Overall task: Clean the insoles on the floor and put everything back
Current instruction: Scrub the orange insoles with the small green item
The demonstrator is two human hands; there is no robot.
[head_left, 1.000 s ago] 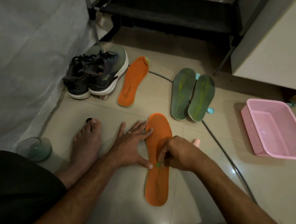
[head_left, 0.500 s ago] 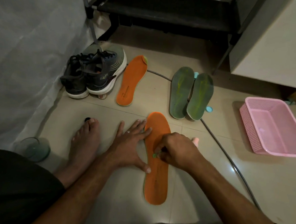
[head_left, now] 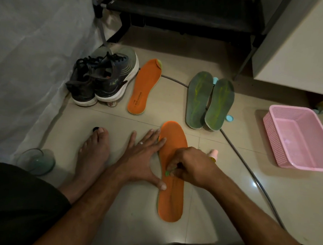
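A single wide-angle view comes from the person's head, looking forward and steeply down at the tiled floor [head_left: 228, 192] from close above. Both forearms enter from the bottom edge and meet at an orange insole [head_left: 171, 198] just below the frame's centre. A dark rack [head_left: 182, 13] fills the top, bent by the lens, with a pink basket [head_left: 279, 156] at the right edge.
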